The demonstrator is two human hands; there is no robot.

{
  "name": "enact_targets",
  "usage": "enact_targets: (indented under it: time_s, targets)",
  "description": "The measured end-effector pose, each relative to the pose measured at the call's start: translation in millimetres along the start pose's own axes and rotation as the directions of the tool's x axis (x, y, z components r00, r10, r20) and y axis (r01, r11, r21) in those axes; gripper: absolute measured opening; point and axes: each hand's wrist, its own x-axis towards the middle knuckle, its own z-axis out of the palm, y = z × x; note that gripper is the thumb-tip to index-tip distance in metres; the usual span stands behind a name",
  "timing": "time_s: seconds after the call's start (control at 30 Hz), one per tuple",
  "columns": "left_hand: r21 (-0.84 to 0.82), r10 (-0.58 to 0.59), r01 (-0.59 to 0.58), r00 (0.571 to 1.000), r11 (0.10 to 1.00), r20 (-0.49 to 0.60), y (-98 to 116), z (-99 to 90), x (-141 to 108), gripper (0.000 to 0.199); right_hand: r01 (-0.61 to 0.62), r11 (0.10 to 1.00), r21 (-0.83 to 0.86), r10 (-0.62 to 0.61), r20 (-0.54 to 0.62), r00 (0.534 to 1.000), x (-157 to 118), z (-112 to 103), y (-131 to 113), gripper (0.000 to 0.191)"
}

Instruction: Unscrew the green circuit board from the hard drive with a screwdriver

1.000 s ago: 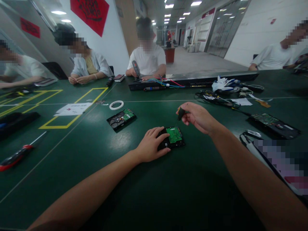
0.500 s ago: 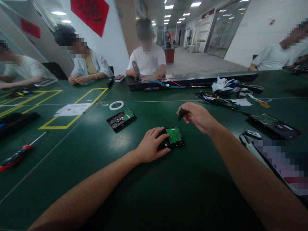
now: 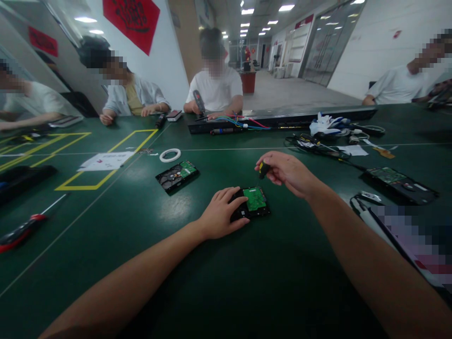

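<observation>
A hard drive with a green circuit board lies on the table in front of me. My left hand grips its left side, fingers over the top and thumb along the near edge, pressing it down. Between the thumb and fingers of my right hand is a small screwdriver with a dark and yellow handle. Its thin shaft points down at the far right corner of the drive; whether the tip sits in a screw is too small to tell.
Another hard drive and a white tape ring lie to the left. A red-and-black screwdriver rests far left. On the right are a third drive, cables and white gloves. Several people sit around the table.
The screwdriver's handle has turned and tipped slightly in my right hand, showing more yellow. My left hand stays on the hard drive. A person across the table has moved their hands apart.
</observation>
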Motion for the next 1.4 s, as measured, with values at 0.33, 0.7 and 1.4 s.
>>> enact_targets:
  time_s: [0.33,0.7,1.4]
  targets:
    - [0.007,-0.006,0.006,1.000,1.000,0.007,1.4,-1.2,-0.1,0.066,-0.012,1.000,-0.025,0.011,-0.030,0.999,2.1,-0.5,0.4,0.022]
    - [0.014,-0.002,0.002,1.000,1.000,0.004,2.3,-1.3,0.2,0.066,-0.031,0.999,0.040,0.033,-0.048,0.998,1.3,0.3,3.2,0.015]
    - [0.033,0.008,-0.007,1.000,0.999,-0.001,-1.6,2.4,-0.7,0.071,-0.009,1.000,0.003,0.009,-0.037,0.999,3.8,-1.5,5.1,0.017]
